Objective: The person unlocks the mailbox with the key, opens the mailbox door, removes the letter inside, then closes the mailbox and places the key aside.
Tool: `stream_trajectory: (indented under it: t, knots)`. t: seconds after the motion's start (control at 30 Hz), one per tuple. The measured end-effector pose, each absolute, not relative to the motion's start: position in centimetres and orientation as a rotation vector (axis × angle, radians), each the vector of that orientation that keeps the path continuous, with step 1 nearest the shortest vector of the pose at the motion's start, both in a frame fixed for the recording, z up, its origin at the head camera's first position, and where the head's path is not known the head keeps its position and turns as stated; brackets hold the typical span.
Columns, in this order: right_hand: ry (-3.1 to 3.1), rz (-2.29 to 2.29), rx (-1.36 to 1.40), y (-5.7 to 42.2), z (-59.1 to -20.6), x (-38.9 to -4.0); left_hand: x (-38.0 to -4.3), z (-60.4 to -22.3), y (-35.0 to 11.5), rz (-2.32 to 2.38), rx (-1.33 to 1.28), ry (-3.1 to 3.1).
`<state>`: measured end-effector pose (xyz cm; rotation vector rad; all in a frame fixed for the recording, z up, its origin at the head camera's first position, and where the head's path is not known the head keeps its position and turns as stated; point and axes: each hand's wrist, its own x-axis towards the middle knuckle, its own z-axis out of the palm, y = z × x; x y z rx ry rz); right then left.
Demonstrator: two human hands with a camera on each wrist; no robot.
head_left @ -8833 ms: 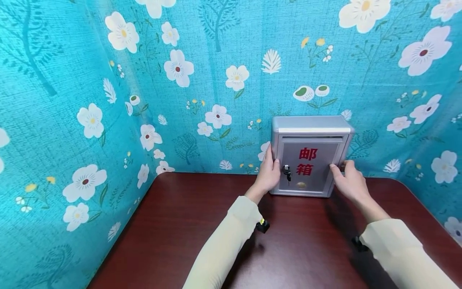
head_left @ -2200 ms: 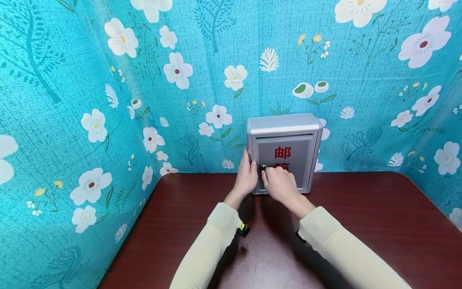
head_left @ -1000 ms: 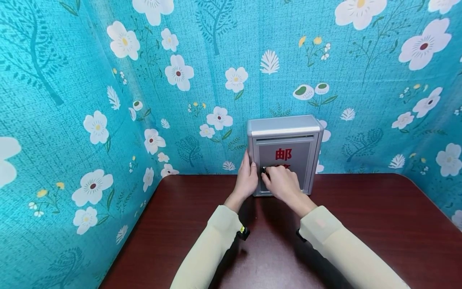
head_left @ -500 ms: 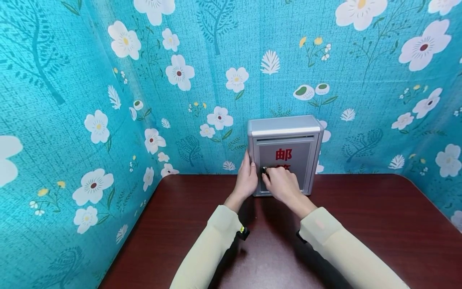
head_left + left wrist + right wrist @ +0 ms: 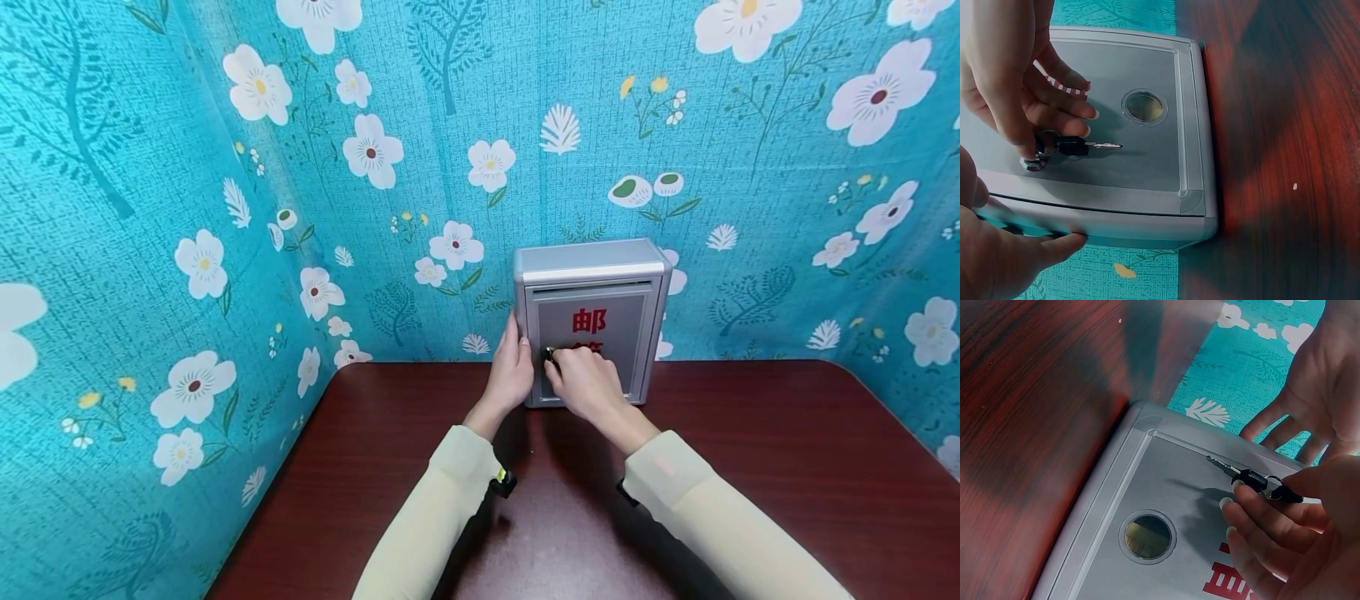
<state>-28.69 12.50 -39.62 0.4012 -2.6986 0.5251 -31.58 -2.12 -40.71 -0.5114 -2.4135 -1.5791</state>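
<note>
A grey metal mailbox (image 5: 592, 262) with red characters and a top slot stands upright at the back of the table, its door shut. My left hand (image 5: 510, 375) holds its left side, thumb near the front edge and fingers along the side. At the door's left, my right hand (image 5: 588, 383) pinches the black-headed key (image 5: 1286, 495) at the lock (image 5: 1034, 165) between thumb and forefinger. From the same ring dangles a spare key (image 5: 1074, 145), its blade bare. The right hand hides part of the lettering.
The dark red-brown table (image 5: 750, 467) extends to both sides. A turquoise flowered cloth (image 5: 420, 167) hangs behind and to the left, close to the mailbox's back. Low on the door is a small round window (image 5: 1147, 537).
Since the oldest frame, the mailbox has shifted left, and my right hand has gone from its right side to the key. Over the last second, hardly anything has moved.
</note>
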Motion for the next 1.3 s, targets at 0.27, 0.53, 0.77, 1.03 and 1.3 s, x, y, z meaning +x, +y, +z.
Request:
stream_trajectory:
  t: [0.27, 0.53, 0.77, 1.03, 1.3]
  knots:
    - [-2.709, 0.544, 0.412, 12.5, -39.6, -28.4, -31.6, -40.8, -2.3, -1.601, -0.546, -2.388]
    - [-2.732, 0.547, 0.409, 12.5, -39.7, -28.0, -31.6, -40.9, -2.4, -1.603, -0.545, -2.39]
    - [-2.741, 0.521, 0.398, 12.5, -39.5, -27.7, -31.6, -40.8, -2.4, -1.603, -0.541, -2.393]
    - [-2.72, 0.497, 0.397, 12.7, -39.4, -27.4, -31.4, -40.5, -2.3, -1.6, -0.539, -2.386]
    - [-2.719, 0.526, 0.417, 12.9, -39.5, -26.8, -31.3, -40.7, -2.4, -1.577, -0.534, -2.398]
